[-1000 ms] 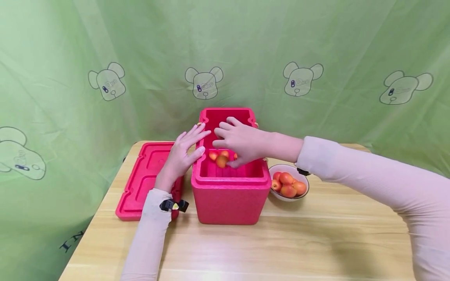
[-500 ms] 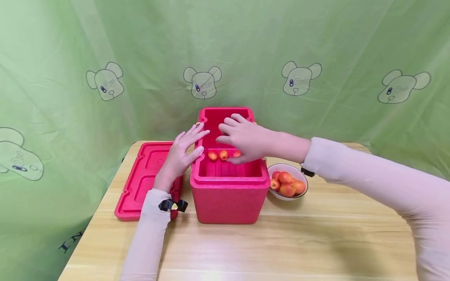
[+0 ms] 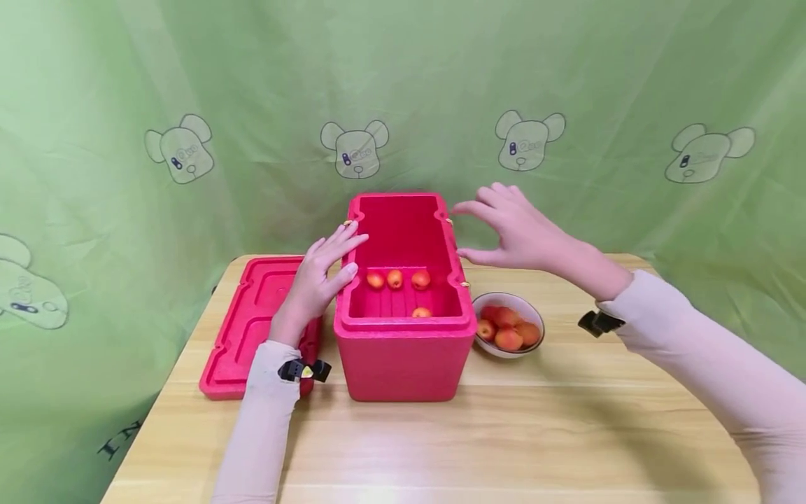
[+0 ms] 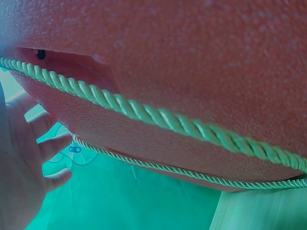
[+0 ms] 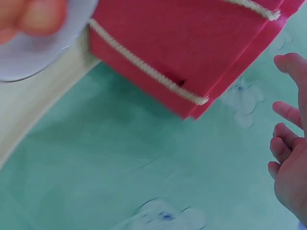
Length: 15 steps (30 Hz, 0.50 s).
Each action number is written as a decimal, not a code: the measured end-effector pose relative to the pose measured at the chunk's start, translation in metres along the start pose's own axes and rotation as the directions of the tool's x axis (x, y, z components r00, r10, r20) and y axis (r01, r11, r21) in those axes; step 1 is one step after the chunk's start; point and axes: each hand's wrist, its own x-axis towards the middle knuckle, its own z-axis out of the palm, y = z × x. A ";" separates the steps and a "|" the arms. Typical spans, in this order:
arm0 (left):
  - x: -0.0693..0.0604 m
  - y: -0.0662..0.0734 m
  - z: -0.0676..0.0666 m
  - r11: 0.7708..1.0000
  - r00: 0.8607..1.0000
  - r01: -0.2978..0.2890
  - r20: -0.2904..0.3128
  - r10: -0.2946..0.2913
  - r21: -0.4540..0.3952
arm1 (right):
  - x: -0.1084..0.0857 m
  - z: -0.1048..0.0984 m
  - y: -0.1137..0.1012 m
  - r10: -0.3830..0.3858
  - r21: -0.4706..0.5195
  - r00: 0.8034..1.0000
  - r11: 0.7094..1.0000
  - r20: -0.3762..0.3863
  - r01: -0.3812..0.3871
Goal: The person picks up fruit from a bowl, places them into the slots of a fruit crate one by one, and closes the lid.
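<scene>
A red foam box [image 3: 403, 364] stands uncovered on the table, with several orange-red fruits [image 3: 420, 280] on its floor that look like apricots. My left hand [image 3: 317, 276] rests on the box's left rim, fingers spread and fairly straight. In the left wrist view, that hand [image 4: 24, 148] is beside the box wall and its twisted cord [image 4: 158, 117]. Off the right rim, my right hand [image 3: 522, 231] hovers in the air with thumb and fingers apart, holding nothing. The right wrist view shows this hand [image 5: 292, 158] apart from the box.
Close to the box's right side stands a white bowl [image 3: 508, 355] with several more of the fruits [image 3: 508, 339] in it. The red lid [image 3: 236, 357] lies on the table at the left, partly behind my left forearm. A green curtain [image 3: 441, 84] hangs behind the table.
My right hand has come up out of the box and moved right, past its rim. The fruit seen near its fingers earlier now lies inside. My left hand has stayed on the rim.
</scene>
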 end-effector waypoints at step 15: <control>-0.002 0.003 0.000 1.000 1.000 -0.015 -0.007 0.015 0.005 | -0.097 0.033 0.033 0.155 0.002 0.981 0.988 0.115 -0.156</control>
